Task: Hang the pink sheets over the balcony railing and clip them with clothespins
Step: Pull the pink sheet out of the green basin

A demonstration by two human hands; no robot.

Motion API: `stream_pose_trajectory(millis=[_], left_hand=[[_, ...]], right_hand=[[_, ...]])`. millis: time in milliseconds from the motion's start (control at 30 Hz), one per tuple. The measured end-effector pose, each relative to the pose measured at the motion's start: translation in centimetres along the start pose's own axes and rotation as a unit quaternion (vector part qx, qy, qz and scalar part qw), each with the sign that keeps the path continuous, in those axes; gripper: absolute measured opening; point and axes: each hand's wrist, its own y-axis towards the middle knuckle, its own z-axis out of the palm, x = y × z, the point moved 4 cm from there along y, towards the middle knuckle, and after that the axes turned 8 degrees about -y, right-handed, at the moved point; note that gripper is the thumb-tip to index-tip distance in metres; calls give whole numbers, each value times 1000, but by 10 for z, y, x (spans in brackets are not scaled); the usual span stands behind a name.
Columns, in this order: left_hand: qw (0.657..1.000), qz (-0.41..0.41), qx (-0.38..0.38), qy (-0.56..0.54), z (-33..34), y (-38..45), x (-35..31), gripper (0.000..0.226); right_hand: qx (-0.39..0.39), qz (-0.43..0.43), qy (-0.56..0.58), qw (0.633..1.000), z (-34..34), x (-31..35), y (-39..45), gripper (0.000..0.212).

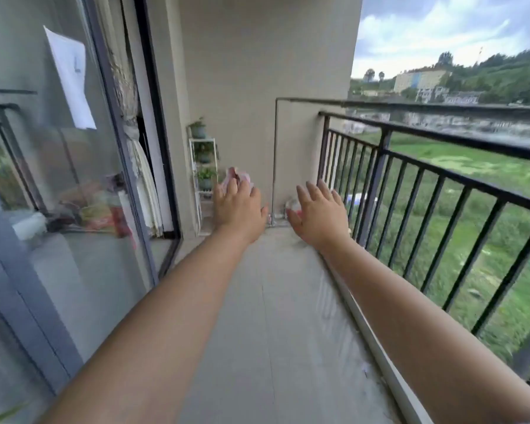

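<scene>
Both arms stretched forward along the balcony floor (276, 301). Left hand (237, 206) and right hand (320, 214) held palm-down, fingers (312, 189) straight and spread wide, holding nothing. Pink sheets (234, 175) bunched at the far end, just beyond the left hand, beside a white plant shelf (204, 179). Black balcony railing (441, 166) bare along the right. Glass sliding door (58, 179) on the left.

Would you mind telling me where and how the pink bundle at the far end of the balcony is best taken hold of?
Probably from above, at the bunched top of the pink bundle, the only part showing past the open left hand. It looks crumpled and heaped, so a grip around those upper folds should lift it; the lower part is hidden.
</scene>
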Motion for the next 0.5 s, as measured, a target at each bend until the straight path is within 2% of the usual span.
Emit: stream_pose_trajectory(millis=[233,500], left_hand=[[989,-4,148,0,159,34,45,46],[968,-32,249,5,317,191,108,44]], right_hand=[[164,27,8,986,170,-2,29,52],[255,27,20,966,342,-23,179,43]])
